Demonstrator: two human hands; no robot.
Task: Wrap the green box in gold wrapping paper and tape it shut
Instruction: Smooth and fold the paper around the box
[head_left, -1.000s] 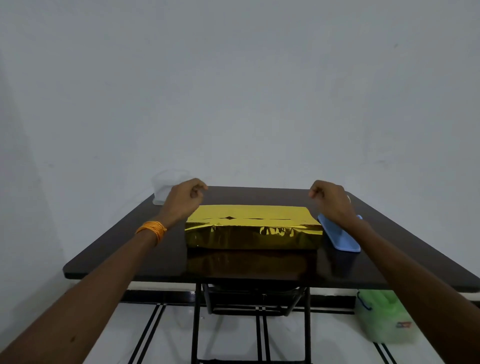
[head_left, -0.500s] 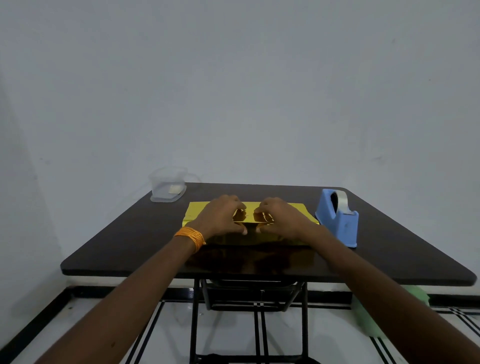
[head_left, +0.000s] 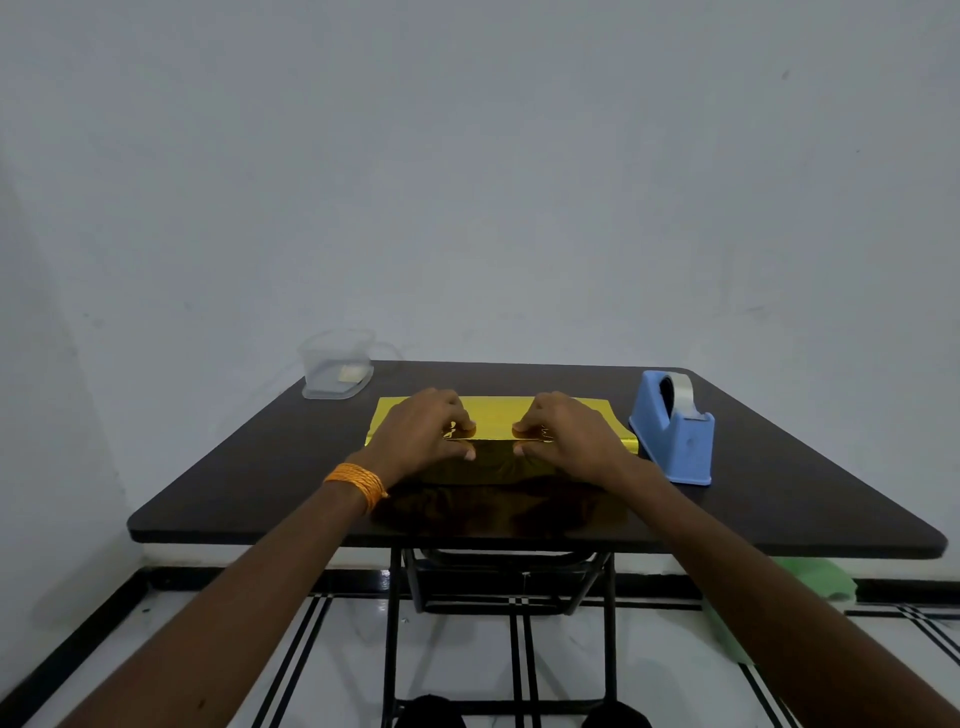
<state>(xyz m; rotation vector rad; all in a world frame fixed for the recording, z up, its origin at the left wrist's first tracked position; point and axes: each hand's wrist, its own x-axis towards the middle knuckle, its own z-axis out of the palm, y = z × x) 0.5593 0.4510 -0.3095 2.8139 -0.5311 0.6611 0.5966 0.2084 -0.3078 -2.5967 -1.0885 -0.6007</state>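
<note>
A flat box fully covered in shiny gold wrapping paper (head_left: 496, 413) lies in the middle of the dark table (head_left: 234, 467); no green shows. My left hand (head_left: 421, 431) and my right hand (head_left: 563, 431) rest on its near top edge, side by side with a small gap. On each hand the fingers lie on top and the thumb presses the front face, so both grip the wrapped box. A blue tape dispenser (head_left: 672, 428) with a roll of clear tape stands just right of the box.
A clear plastic container (head_left: 337, 371) sits at the table's back left corner. A green plastic item (head_left: 810, 579) lies on the tiled floor under the table's right side. The table's folding metal legs (head_left: 511, 597) stand below its near edge, and a plain wall lies behind.
One second ago my hands were fists at the two ends of the box. They came together onto its near top edge, then spread slightly apart. The head camera tilted down.
</note>
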